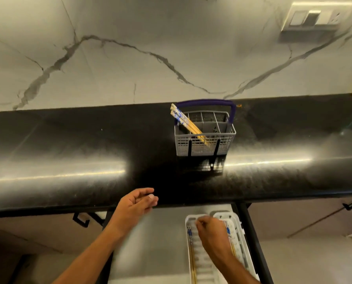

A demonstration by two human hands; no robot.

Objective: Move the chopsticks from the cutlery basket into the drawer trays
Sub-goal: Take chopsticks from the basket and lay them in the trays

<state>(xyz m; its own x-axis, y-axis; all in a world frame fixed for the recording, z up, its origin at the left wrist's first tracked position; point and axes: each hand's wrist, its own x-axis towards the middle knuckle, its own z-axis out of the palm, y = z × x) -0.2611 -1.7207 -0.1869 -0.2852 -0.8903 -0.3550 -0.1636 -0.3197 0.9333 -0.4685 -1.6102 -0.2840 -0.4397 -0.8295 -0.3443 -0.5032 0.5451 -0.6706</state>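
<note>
The grey cutlery basket (pixel 205 136) with a purple handle stands on the black counter. Several wooden chopsticks (pixel 186 124) with blue-patterned tops lean out of it to the left. Below, in the open drawer, lie white trays (pixel 241 238). One chopstick (pixel 190 240) lies along the left tray and another chopstick (pixel 229 234) in the right tray. My right hand (pixel 213 234) is over the trays with its fingers curled downward; what they hold is hidden. My left hand (pixel 135 203) hovers at the counter's front edge, fingers apart and holding nothing.
The glossy black counter (pixel 68 152) runs across the view, backed by a marble wall with a switch plate (pixel 316 16) at the top right. The drawer's black frame (pixel 251 238) runs along the right of the trays. Cabinet fronts with black handles flank the drawer.
</note>
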